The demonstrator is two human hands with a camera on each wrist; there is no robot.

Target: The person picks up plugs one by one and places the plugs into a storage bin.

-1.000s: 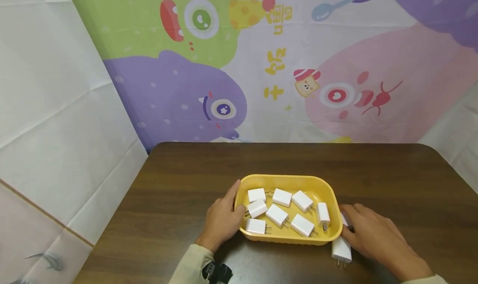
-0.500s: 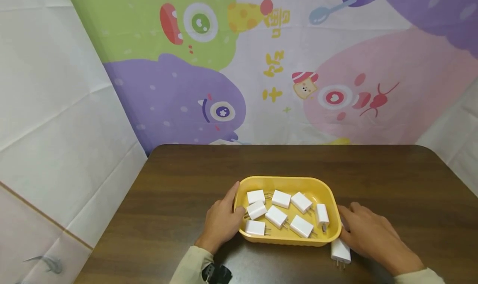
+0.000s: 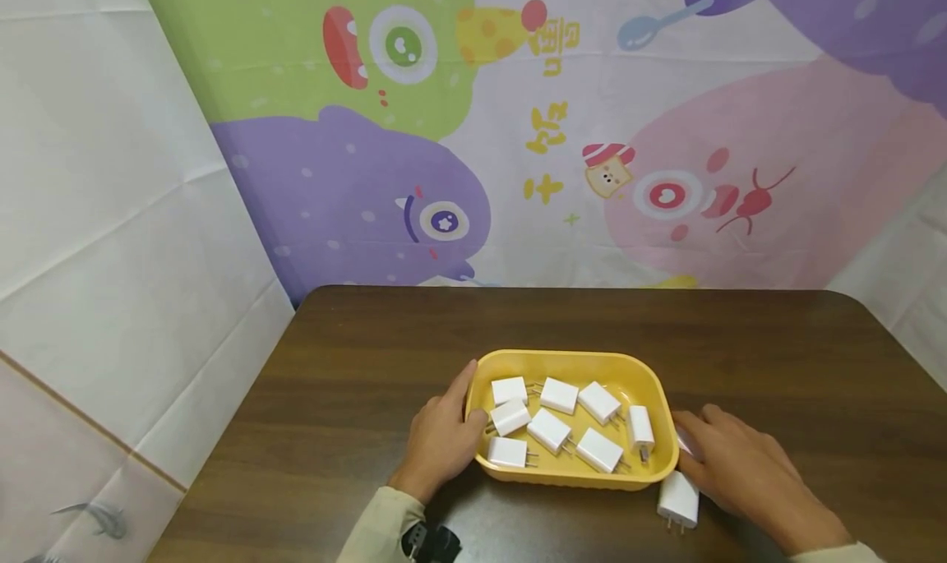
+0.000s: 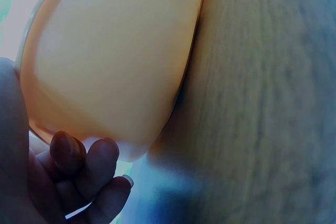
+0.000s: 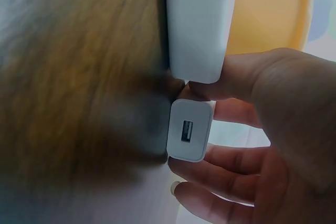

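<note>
A yellow plastic basket (image 3: 570, 359) sits on the table with several white USB chargers (image 3: 549, 430) lying loose inside, their prongs pointing various ways. My left hand (image 3: 440, 436) holds its left end, thumb over the rim; in the left wrist view the fingers (image 4: 102, 161) curl by the outer wall. At the basket's right side, my right hand (image 3: 747, 473) pinches a white USB charger (image 5: 177, 116) between thumb and fingers, its port facing the right wrist camera. A second charger (image 3: 678, 499) lies just in front of that hand, prongs toward me, near the thumb.
The dark wooden table (image 3: 355, 357) has rounded far corners. Behind it hangs a cartoon-printed cloth (image 3: 547, 234), with a pale sheet (image 3: 111, 177) along the left. A black band (image 3: 429, 540) is worn at the left wrist.
</note>
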